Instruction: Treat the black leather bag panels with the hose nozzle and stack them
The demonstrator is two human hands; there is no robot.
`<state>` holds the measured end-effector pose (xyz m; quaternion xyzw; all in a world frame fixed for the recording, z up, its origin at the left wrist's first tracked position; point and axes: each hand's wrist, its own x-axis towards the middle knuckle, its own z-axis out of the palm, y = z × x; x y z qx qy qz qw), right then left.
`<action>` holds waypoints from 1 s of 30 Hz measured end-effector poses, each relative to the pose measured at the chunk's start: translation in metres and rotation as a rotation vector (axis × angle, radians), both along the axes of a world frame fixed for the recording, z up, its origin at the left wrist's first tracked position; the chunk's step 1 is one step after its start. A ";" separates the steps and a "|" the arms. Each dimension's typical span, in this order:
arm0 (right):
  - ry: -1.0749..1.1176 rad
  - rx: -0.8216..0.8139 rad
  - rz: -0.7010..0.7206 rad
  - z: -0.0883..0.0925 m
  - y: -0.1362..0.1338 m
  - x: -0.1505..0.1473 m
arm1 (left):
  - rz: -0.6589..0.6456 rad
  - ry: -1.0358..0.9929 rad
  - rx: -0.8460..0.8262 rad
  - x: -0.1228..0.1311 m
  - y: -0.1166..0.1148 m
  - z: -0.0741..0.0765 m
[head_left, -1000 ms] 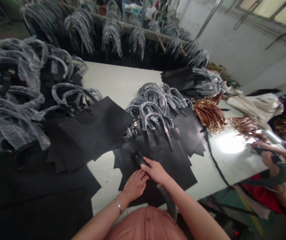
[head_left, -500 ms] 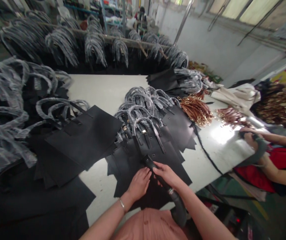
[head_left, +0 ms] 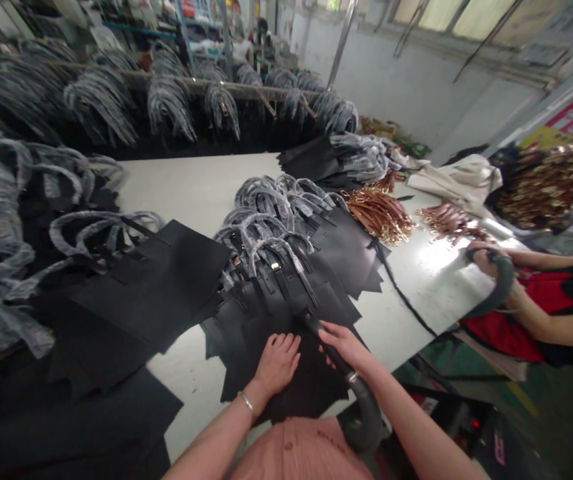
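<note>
My left hand (head_left: 279, 363) lies flat, fingers stretched out, on a black leather-like bag panel (head_left: 311, 383) at the table's front edge. In my right hand (head_left: 346, 347) is the black handle of a hose nozzle (head_left: 333, 343), its thick hose (head_left: 366, 410) curving down past my waist. The nozzle's tip points away from me, just over the panels and right of my left hand. Beyond it lie more black panels with plastic-wrapped handles (head_left: 271, 243) and small gold buckles.
Black panels (head_left: 151, 287) and wrapped handles (head_left: 3, 220) are piled on the left. Brown straps with gold clasps (head_left: 381, 213) lie back right. A co-worker's hand (head_left: 483, 257) holds a similar hose (head_left: 501, 280). Behind the white table (head_left: 186, 170), a rack carries wrapped handles (head_left: 171, 103).
My right hand has moved the nozzle a little to the right, away from my left hand. The left hand stays on the panel. The whole view has shifted slightly.
</note>
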<state>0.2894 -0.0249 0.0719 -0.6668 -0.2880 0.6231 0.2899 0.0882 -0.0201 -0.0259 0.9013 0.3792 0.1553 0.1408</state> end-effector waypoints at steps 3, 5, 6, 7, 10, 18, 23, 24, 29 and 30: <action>0.013 0.044 -0.053 -0.011 0.008 -0.008 | -0.010 0.002 0.026 0.006 0.008 -0.002; -0.016 0.090 -0.106 -0.013 0.016 -0.008 | -0.015 -0.016 0.059 0.007 0.011 -0.005; -0.029 0.105 -0.127 -0.012 0.019 -0.005 | -0.014 -0.030 0.073 0.007 0.012 -0.007; -0.035 0.110 -0.145 -0.010 0.021 0.000 | -0.008 -0.042 0.082 0.006 0.012 -0.008; -0.032 0.081 -0.188 -0.003 0.017 0.018 | 0.001 -0.052 0.065 0.007 0.012 -0.008; 0.008 0.052 -0.170 -0.008 0.040 0.033 | -0.029 -0.041 0.013 0.011 0.015 -0.003; -0.008 0.111 -0.237 -0.006 0.046 0.050 | -0.025 -0.028 0.004 0.011 0.015 -0.002; -0.013 0.111 -0.253 -0.004 0.042 0.055 | -0.024 -0.031 0.004 0.010 0.015 -0.002; -0.004 0.050 -0.245 -0.002 0.034 0.071 | -0.029 -0.046 0.009 0.010 0.017 -0.004; -0.007 0.046 -0.242 -0.003 0.038 0.071 | -0.031 -0.047 0.009 0.010 0.018 -0.005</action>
